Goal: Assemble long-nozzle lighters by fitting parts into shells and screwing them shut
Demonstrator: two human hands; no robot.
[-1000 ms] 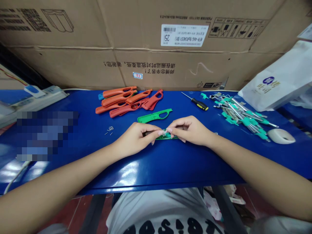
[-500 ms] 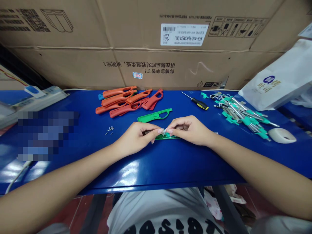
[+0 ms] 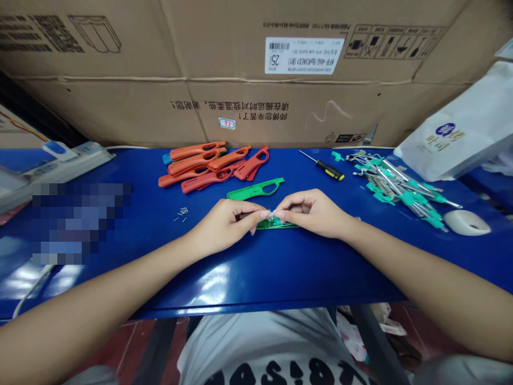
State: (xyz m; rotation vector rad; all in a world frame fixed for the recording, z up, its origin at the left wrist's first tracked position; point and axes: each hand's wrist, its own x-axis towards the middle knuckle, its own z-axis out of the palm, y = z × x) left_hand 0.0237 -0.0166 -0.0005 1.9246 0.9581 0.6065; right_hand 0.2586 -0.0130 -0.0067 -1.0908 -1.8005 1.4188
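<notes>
My left hand (image 3: 226, 227) and my right hand (image 3: 316, 215) meet at mid-table, fingertips pinched together on a small pale part with thin wires (image 3: 272, 215). Its exact kind is mostly hidden by the fingers. Right beneath the fingertips lies a green lighter casing half (image 3: 276, 225), with a bit of teal plastic showing in it. Just beyond the hands rests another green casing half (image 3: 255, 190), its trigger loop pointing right. A few small screws or pins (image 3: 183, 214) are scattered left of my left hand.
Orange and red lighter casings (image 3: 208, 166) are piled at the back. A screwdriver (image 3: 324, 167) lies behind my right hand. Lighter inner parts with metal tubes (image 3: 404, 187) and a white mouse-shaped object (image 3: 467, 222) are to the right. A cardboard box (image 3: 132, 117) walls off the back.
Both hands stay nearly in place, with only slight finger movement at the small pale part. The whole view has shifted a little.
</notes>
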